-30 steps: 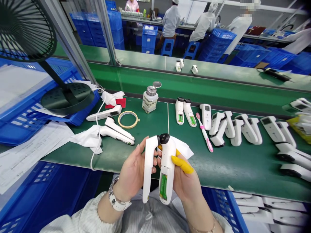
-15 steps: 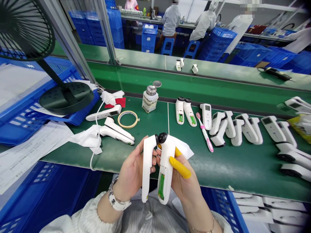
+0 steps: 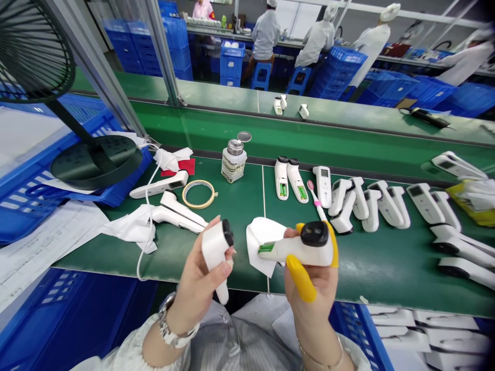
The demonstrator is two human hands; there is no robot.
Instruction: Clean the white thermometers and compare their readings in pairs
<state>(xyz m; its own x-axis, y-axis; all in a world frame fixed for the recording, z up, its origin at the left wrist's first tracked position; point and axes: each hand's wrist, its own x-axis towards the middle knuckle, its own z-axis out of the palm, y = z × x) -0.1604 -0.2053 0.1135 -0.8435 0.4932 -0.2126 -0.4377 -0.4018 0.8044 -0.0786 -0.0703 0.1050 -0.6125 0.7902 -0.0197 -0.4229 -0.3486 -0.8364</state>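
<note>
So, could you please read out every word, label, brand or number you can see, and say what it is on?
No text is legible.
Printed sheets: too small to read.
Label on the bottle: too blurred.
Marks on the white device beside the toothbrush: too small.

Out to the left of the left hand [image 3: 204,265], a dark fan [image 3: 101,161] stands by a blue basket [image 3: 23,203]. Beyond that hand lies a tape roll [image 3: 186,200]; much farther off, a person [image 3: 266,33] sits.

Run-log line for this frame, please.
left hand: grips white device | right hand: grips open device, batteries exposed | apart | bottle: upright
</note>
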